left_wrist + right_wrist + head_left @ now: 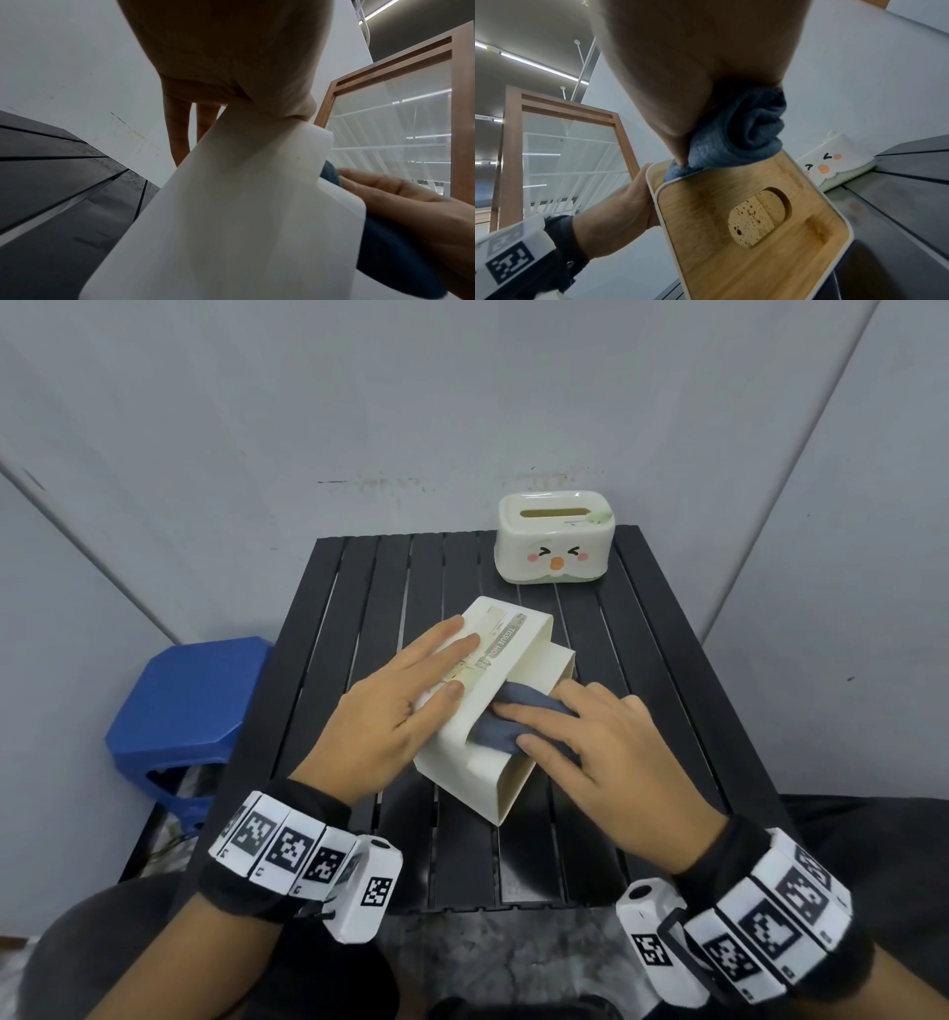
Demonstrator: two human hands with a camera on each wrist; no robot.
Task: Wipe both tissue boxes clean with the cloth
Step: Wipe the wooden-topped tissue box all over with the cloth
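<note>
Under the left hand (pixel 405 711), laid flat with straight fingers, the cream tissue box (pixel 529 639) is steadied. Against its side the grey cloth (pixel 506 729) is pressed beneath the right hand (pixel 611 752), its fingers nearly straight. The first box is judged mid-wipe. The duck-faced box (pixel 554 541), well beyond the right fingertips, remains to be wiped.

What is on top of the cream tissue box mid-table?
The left hand lies flat on the cream tissue box; the right hand presses the grey cloth onto it. The surface beneath them is covered.

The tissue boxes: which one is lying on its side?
The plain cream box under the left hand lies tipped over; the duck-faced box stands upright at the table's far edge.
</note>
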